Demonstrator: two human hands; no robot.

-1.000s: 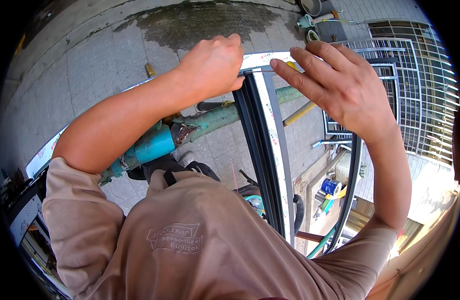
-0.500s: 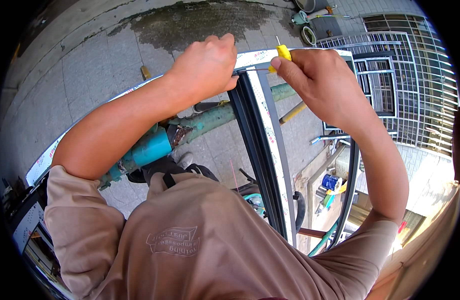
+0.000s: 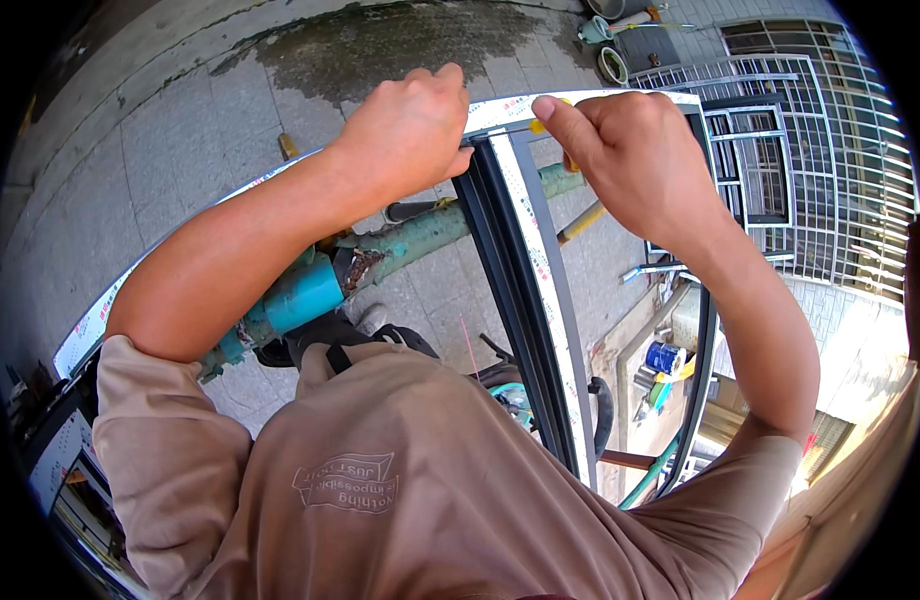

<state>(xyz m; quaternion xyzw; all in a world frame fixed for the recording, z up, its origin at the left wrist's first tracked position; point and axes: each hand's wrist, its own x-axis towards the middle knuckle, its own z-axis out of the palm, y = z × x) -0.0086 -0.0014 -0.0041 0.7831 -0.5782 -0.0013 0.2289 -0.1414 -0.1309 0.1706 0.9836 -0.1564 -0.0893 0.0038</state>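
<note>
My left hand (image 3: 405, 125) is curled closed over the top rail of a dark metal window frame (image 3: 500, 240). Its thumb rests by the joint where an upright bar meets that rail; the other fingertips are hidden. In my closed right hand (image 3: 642, 155) is a screwdriver (image 3: 537, 127) with a yellow handle, mostly covered by the fingers. The thin shaft points left along the rail to the joint beside my left thumb. Printed white protective film covers faces of the rail and upright.
Under the frame runs a worn green pipe (image 3: 420, 240) with a bright blue sleeve (image 3: 305, 297). At right lie a blue can (image 3: 665, 358) and metal grilles (image 3: 830, 170). A yellow bar (image 3: 582, 223) shows through the frame opening. Paving lies below.
My right hand has turned, so the yellow handle is now mostly hidden behind thumb and fingers. The left hand has hardly moved from the joint.
</note>
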